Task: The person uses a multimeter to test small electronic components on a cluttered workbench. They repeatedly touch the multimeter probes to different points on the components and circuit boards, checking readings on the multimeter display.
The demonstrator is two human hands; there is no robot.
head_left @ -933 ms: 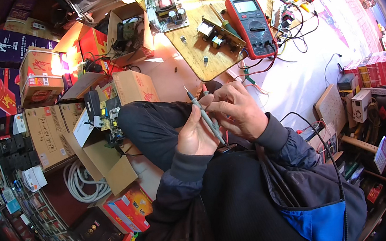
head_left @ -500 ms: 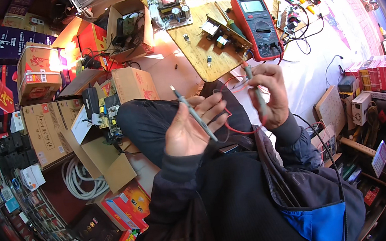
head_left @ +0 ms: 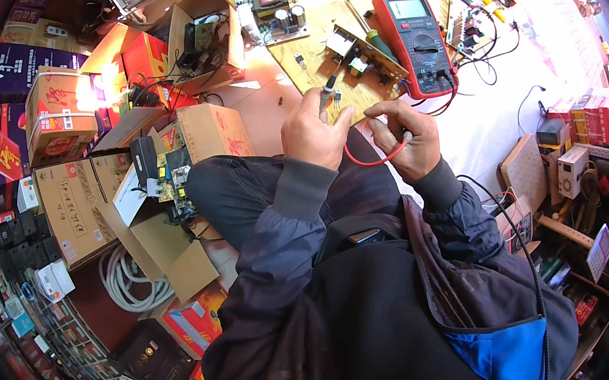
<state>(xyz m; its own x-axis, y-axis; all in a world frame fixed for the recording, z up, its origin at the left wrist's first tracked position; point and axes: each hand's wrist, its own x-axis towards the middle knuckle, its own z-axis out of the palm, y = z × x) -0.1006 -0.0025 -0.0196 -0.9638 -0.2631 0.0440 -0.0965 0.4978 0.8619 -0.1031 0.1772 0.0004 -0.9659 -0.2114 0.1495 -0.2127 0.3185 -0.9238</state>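
Observation:
My left hand (head_left: pixel 313 135) is closed around a grey test probe (head_left: pixel 326 92), its dark tip pointing up at the near edge of a small circuit board (head_left: pixel 372 58). Whether the tip touches the board I cannot tell. Beside that probe, a three-legged transistor (head_left: pixel 337 97) is on the wooden board. My right hand (head_left: pixel 412 136) pinches a second probe, mostly hidden by the fingers; a red lead (head_left: pixel 376 161) loops from its grey end toward my left hand. Just beyond my right hand lies a red multimeter (head_left: pixel 411 35) with leads plugged in.
Another transistor (head_left: pixel 299 61) and a larger circuit board (head_left: pixel 275 9) lie on the wooden board (head_left: pixel 323 23). A screwdriver (head_left: pixel 378 40) rests by the multimeter. Open cardboard boxes (head_left: pixel 215 129) stand to the left, shelves with packets (head_left: pixel 597 119) to the right.
Both hands have moved up toward the wooden board. My left hand has turned over, its probe now pointing away from me. The right hand's probe has swung down among the fingers.

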